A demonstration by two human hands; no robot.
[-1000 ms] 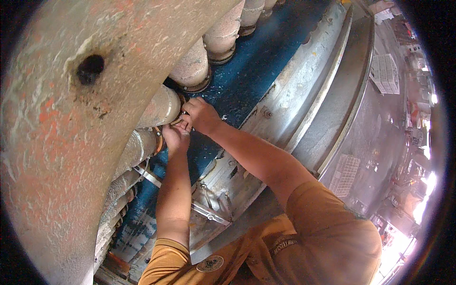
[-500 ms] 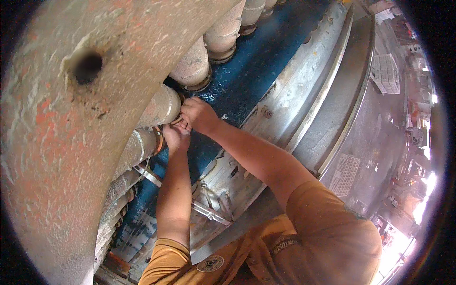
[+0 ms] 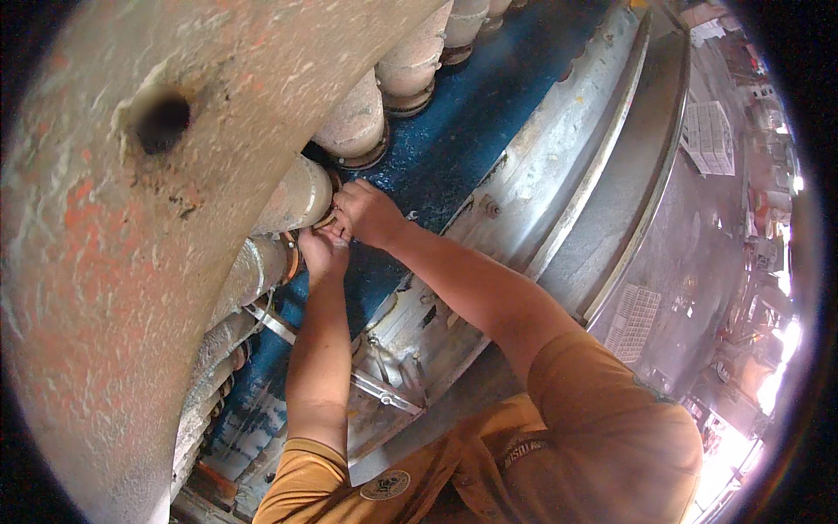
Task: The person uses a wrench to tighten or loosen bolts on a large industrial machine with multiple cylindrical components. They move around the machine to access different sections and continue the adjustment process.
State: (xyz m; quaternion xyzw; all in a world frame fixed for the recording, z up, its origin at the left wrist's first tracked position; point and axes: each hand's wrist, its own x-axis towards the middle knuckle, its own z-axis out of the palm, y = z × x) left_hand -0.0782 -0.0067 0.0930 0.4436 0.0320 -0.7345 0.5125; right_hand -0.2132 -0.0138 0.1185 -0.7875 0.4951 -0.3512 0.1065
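Observation:
Both my hands meet at the rimmed lower end of a thick, pale, crusted pipe (image 3: 297, 199). My left hand (image 3: 325, 251) is below the rim with its palm turned up and its fingers curled in against it. Just to its right and above, my right hand (image 3: 371, 214) is closed, thumb side against the same rim. What the fingers pinch is hidden between them. Beside my right wrist shows a small bright metal end (image 3: 412, 215), forked like an open-ended wrench; whether it lies loose or is held, I cannot tell. The neighbouring pipe (image 3: 253, 266) has an orange ring at its end.
More pipes (image 3: 408, 74) run in a row beside a blue wet-looking surface (image 3: 489, 113). A large crusted casing (image 3: 105, 288) with a hole fills the left. Under my forearms pass a metal bar (image 3: 388, 393) and a pale ledge (image 3: 559, 140). White crates (image 3: 635, 321) stand on the floor.
Both hands stay at the pipe rim. At most the fingers and the left forearm have shifted very slightly.

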